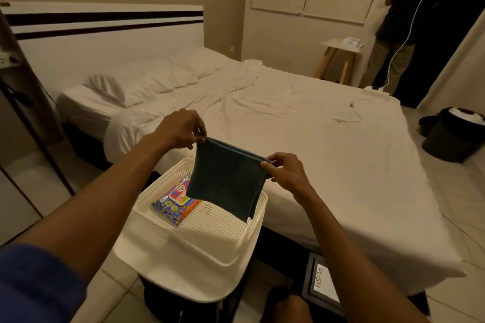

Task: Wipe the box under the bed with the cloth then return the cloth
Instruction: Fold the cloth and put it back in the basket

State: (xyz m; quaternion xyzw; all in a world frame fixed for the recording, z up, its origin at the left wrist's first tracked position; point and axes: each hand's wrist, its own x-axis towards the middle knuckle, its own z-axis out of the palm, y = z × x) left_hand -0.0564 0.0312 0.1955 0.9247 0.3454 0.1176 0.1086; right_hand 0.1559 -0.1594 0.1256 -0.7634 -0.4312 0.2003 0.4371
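A dark green cloth (227, 178) hangs folded in the air, pinched at its two top corners. My left hand (181, 130) grips the upper left corner and my right hand (287, 169) grips the upper right one. The cloth hangs over a white perforated plastic tray (210, 233) beside the bed (315, 139). A dark box with a "PUSH" lid (324, 282) sticks out on the floor from under the bed's near edge, partly hidden by my right arm.
A colourful wipes packet (174, 200) lies in the tray, which sits on a dark stand. A person stands at the far right by a doorway. A black bin (454, 136) is on the floor right of the bed. A cable lies on the mattress.
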